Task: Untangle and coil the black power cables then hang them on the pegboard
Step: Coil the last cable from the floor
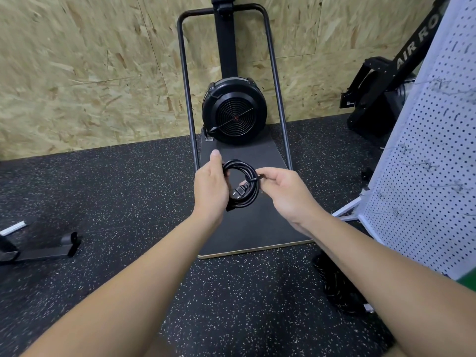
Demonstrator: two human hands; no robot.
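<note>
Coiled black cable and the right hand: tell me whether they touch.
Touching. The head view shows the right hand pinching a strand at the right edge of the coiled black cable, with no gap between them.

The coiled cable (242, 185) hung between the person's left hand (210, 188) and right hand (283, 191), above the platform (247, 228) of a fan machine (233, 117) standing against the wall (90, 73). The pegboard (427, 155) stood to the right.
</note>
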